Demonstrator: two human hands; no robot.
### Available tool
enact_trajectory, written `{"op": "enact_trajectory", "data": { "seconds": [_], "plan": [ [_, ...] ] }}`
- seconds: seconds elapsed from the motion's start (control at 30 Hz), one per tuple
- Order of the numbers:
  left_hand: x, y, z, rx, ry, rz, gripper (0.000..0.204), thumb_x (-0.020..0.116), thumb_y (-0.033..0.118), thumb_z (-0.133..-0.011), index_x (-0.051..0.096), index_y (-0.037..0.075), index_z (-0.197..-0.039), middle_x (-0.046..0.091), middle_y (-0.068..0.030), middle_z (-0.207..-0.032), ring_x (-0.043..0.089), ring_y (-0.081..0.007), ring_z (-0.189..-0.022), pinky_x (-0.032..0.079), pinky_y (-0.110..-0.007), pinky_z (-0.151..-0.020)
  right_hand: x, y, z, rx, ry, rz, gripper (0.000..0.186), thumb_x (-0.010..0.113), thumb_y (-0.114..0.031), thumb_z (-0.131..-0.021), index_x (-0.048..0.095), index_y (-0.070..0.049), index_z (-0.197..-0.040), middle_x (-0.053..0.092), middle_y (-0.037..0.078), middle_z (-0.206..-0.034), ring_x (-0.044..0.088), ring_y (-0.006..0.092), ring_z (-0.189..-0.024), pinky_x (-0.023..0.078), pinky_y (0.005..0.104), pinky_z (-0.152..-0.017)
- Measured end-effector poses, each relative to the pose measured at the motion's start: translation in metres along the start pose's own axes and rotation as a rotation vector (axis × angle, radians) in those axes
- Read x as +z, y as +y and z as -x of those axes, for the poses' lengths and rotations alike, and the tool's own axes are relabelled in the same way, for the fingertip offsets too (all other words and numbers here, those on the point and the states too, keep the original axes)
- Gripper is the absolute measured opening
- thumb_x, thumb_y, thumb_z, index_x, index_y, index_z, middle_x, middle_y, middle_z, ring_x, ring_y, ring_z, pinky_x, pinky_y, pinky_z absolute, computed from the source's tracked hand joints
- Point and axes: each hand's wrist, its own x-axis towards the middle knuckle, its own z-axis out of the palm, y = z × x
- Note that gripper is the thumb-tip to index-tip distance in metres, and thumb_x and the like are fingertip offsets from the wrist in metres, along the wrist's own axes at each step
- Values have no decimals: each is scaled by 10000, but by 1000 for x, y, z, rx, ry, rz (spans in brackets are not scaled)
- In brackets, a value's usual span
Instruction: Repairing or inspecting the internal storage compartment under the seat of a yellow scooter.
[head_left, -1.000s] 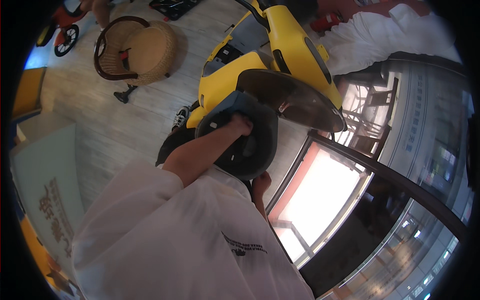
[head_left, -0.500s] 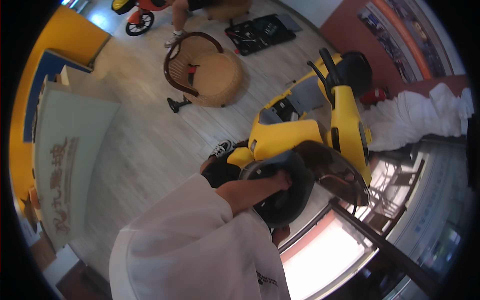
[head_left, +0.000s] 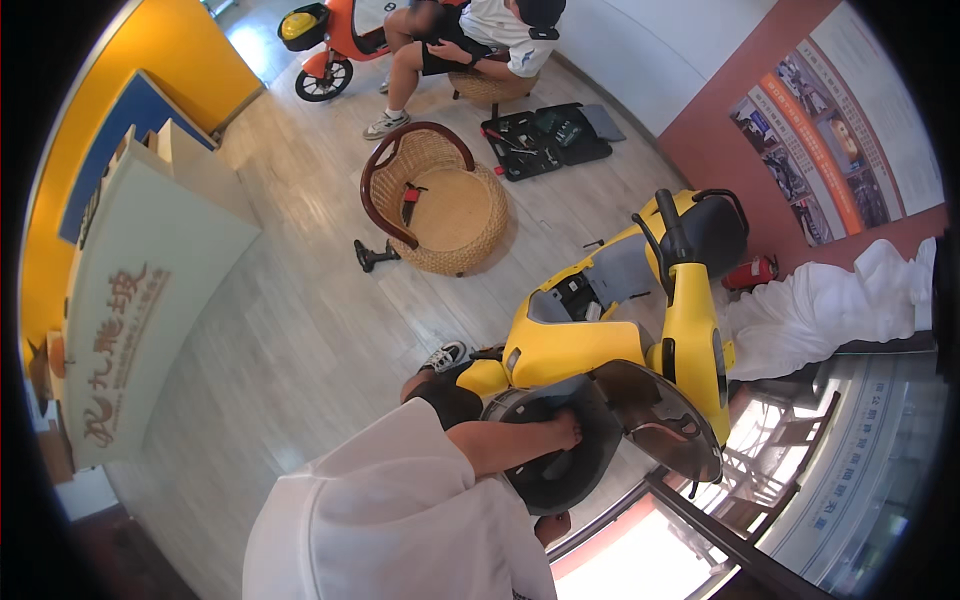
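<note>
I hold a black helmet (head_left: 556, 484) with a dark lifted visor (head_left: 660, 415) close to my white-shirted chest. My left hand (head_left: 565, 431) reaches across from the left, its fingers curled into the helmet's opening. Only part of my right hand (head_left: 551, 526) shows, under the helmet's lower edge; it grips the shell from below. A yellow electric scooter (head_left: 620, 340) with its seat panel off stands right behind the helmet. My knee and one sneaker (head_left: 444, 355) are beside the scooter.
A wicker chair (head_left: 450, 210) stands on the wooden floor, an open black tool case (head_left: 545, 140) beyond it. A person sits at the top near an orange scooter (head_left: 330, 40). A white cloth (head_left: 830, 310), a red extinguisher (head_left: 750, 272), a pale signboard (head_left: 140, 290) and a glass door frame (head_left: 720, 535) are also here.
My view has swung away from the glass door toward the room, bringing the chair, the tool case and the seated person into sight. Both hands stay on the helmet.
</note>
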Motion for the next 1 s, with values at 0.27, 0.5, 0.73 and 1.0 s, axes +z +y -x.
{"op": "enact_trajectory", "data": {
  "seconds": [0.27, 0.5, 0.73, 1.0],
  "plan": [
    [2, 14, 9, -109, 6, 89, 234, 299, 213, -820, 365, 113, -620, 305, 1, -489, 283, -119, -388, 220, -217, -361, -3, 22, -6, -63, 15, 183, 282, 553, -125, -667, 403, 58, -514, 407, 134, -453, 319, 165, -480, 278, 372, -461],
    [0, 15, 7, -76, 7, 123, 234, 291, 170, -813, 308, 115, -586, 311, -1, -500, 300, -114, -406, 257, -224, -375, 3, 6, -1, -81, 53, -18, 325, 592, -129, -672, 392, 39, -479, 366, 74, -428, 294, 122, -478, 243, 339, -432],
    [5, 18, 5, -144, 158, 157, 229, 337, 176, -791, 330, 140, -565, 291, 18, -476, 286, -106, -384, 205, -218, -356, -1, 18, -6, -25, -12, 96, 226, 543, -129, -676, 486, 64, -571, 453, 132, -476, 355, 116, -521, 294, 329, -468],
    [-1, 7, -8, 24, 155, 36, 223, 352, 228, -794, 406, 141, -595, 411, 10, -566, 427, -113, -530, 399, -299, -556, -1, -4, 0, -56, -39, 55, 231, 541, -151, -705, 537, 62, -618, 520, 152, -524, 400, 120, -523, 313, 316, -462]
  ]
}}
